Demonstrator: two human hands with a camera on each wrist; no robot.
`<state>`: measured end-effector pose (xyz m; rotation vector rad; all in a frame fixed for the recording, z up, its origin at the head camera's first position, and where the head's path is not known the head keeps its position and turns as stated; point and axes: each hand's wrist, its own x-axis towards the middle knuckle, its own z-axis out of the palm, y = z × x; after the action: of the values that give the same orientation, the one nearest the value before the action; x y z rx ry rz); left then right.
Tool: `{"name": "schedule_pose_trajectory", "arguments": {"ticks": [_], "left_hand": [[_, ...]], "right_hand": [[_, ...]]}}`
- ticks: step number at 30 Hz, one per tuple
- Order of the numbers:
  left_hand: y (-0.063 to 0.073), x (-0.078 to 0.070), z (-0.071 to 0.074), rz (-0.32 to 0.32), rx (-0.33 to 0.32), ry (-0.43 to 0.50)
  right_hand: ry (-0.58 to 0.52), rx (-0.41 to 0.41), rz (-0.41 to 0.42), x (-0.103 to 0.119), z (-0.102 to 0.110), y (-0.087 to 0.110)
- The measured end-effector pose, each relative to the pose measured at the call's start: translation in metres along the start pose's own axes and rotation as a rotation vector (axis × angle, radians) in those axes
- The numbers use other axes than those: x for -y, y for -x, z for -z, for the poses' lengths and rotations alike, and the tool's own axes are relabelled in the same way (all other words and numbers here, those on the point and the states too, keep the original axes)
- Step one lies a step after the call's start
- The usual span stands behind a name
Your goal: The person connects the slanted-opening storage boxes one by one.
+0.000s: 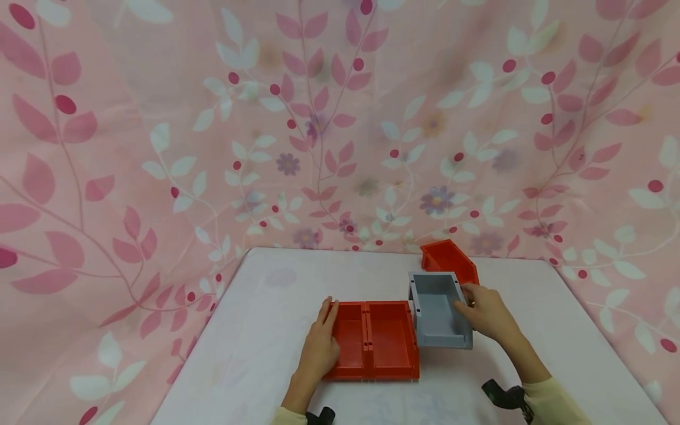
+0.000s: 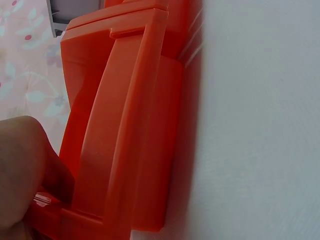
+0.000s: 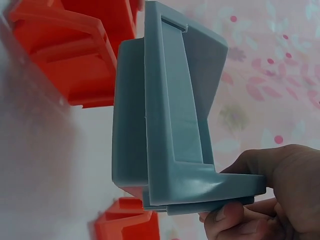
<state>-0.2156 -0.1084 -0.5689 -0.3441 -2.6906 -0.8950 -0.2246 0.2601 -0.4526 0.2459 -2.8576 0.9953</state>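
Note:
Two red plastic storage bins (image 1: 391, 336) stand side by side on the table. My left hand (image 1: 319, 349) holds the outer wall of the left red bin (image 1: 348, 370), its thumb over the rim. My right hand (image 1: 490, 313) pinches the right side wall of a grey storage bin (image 1: 440, 341), fingers outside and thumb inside. In the right wrist view the grey bin (image 3: 182, 100) hangs above the tabletop, close beside the right-hand red bin (image 3: 75, 55). The left wrist view shows the left red bin (image 2: 145, 125) from its front, with my left hand (image 2: 25, 170) at its side wall.
Another red bin (image 1: 450, 260) lies at an angle near the table's back edge, partly behind the grey bin. The white table (image 1: 223, 354) ends at a pink floral cloth (image 1: 340, 147) hanging behind it. Black wrist devices (image 1: 507, 396) sit near the sleeves.

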Motion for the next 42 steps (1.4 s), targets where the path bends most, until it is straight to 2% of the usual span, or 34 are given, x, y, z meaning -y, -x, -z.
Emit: {"name": "schedule_pose_trajectory", "arguments": {"ticks": [6, 19, 29, 42], "left_hand": [[-0.001, 0.001, 0.000, 0.022, 0.013, -0.004], [0.000, 0.000, -0.001, 0.027, 0.014, -0.004], [0.000, -0.001, 0.000, 0.024, 0.023, -0.001], [0.000, -0.002, 0.001, 0.025, 0.030, -0.006]], "right_hand": [[0.001, 0.013, -0.017, -0.006, -0.001, 0.007], [-0.017, 0.059, -0.045, -0.011, -0.006, 0.017], [-0.036, 0.080, -0.082, -0.016, -0.008, 0.017], [-0.028, 0.090, -0.076, -0.020, -0.009, 0.016]]}}
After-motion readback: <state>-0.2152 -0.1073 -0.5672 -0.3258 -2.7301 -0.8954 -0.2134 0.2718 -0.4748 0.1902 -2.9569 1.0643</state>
